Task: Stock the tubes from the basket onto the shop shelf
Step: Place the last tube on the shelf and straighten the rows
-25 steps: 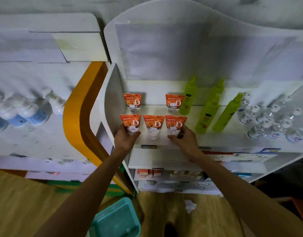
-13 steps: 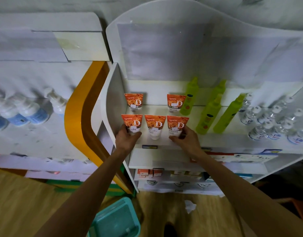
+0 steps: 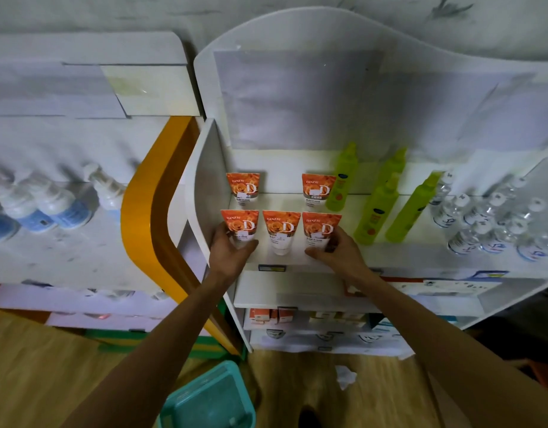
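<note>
Orange-and-white tubes stand cap-down on the white shop shelf [image 3: 297, 261]. The front row has three: the left tube [image 3: 239, 225], the middle tube [image 3: 281, 231] and the right tube [image 3: 320, 228]. Two more tubes [image 3: 243, 188] [image 3: 316, 189] stand behind them. My left hand [image 3: 232, 250] is wrapped around the base of the left front tube. My right hand [image 3: 336, 250] grips the base of the right front tube. The middle tube stands untouched between them. The teal basket [image 3: 210, 400] sits on the floor below, near my left forearm.
Green spray bottles [image 3: 379, 208] stand right of the tubes, and clear white-capped bottles [image 3: 482, 223] fill the shelf's right end. Lower shelves hold small boxes [image 3: 272, 315]. A neighbouring unit on the left carries blue-and-white bottles [image 3: 50, 208]. A crumpled paper scrap [image 3: 345, 376] lies on the wooden floor.
Both hands have stayed on the outer front tubes; the view has shifted slightly, and the tubes look unmoved.
</note>
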### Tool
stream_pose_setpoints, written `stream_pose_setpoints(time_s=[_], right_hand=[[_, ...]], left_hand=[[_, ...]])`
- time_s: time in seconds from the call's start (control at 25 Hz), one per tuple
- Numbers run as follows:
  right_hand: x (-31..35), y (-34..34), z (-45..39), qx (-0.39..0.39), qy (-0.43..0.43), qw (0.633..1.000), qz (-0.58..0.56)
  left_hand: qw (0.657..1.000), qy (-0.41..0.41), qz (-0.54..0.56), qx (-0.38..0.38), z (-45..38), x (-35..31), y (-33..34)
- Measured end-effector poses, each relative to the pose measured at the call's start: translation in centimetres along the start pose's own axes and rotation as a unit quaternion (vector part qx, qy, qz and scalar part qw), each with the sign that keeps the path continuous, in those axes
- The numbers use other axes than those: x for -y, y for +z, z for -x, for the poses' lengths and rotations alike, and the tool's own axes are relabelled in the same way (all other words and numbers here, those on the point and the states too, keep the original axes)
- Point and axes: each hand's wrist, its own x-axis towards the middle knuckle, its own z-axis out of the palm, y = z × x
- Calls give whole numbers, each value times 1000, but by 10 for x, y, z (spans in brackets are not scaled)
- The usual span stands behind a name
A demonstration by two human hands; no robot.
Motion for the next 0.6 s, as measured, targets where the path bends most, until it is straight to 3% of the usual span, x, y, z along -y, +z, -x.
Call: stream_pose_setpoints(time_s=[0.12, 0.24, 0.36, 0.48, 0.6], right_hand=[[15, -12, 2, -43, -35, 998, -34], [50, -30, 1, -133, -127, 981, -62], [102, -43, -15, -187, -180, 964, -62], [144, -43, -48, -160, -222, 958, 80], [163, -43, -81, -63, -219, 936, 268]], left_hand=[[999, 40, 23, -24, 6, -27, -8], [995, 78, 26, -53, 9, -67, -19], [990, 132, -14, -39, -4, -110, -28], [973, 188, -133, 11, -35, -139, -30], [934, 212, -284, 47, -69, -151, -27]])
